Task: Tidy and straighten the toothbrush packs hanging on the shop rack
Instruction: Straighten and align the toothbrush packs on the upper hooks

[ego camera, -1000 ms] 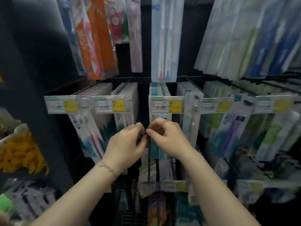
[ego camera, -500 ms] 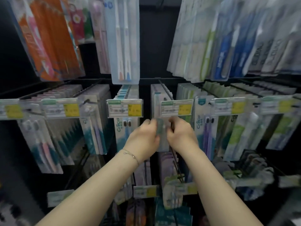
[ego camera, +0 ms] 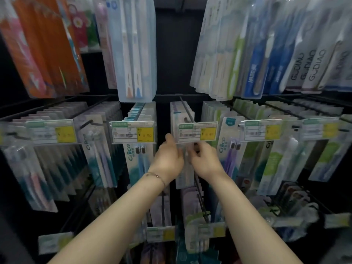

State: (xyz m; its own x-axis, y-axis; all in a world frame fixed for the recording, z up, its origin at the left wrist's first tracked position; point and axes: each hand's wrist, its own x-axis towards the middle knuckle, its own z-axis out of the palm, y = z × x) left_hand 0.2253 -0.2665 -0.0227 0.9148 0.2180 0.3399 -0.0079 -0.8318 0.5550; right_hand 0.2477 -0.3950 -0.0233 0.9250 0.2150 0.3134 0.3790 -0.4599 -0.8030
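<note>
Toothbrush packs hang in rows on black wire hooks across the rack. Both my hands meet at the centre column, just under a yellow price tag (ego camera: 197,131). My left hand (ego camera: 168,159) grips the left edge of the front pale toothbrush pack (ego camera: 185,176), thumb raised beside it. My right hand (ego camera: 204,159) pinches the pack's upper right edge with curled fingers. The hands hide most of the pack. Its hook (ego camera: 187,111) runs back over more packs of the same column.
A Crice pack (ego camera: 138,161) hangs just left of my hands and a purple one (ego camera: 231,155) just right. A tall clear blue pack (ego camera: 136,48) hangs above. Lower hooks with tags (ego camera: 204,230) jut out beneath my forearms.
My view has swung right and up along the rack. Both hands rose from a lower spot to the centre pack under the price tag and took hold of it.
</note>
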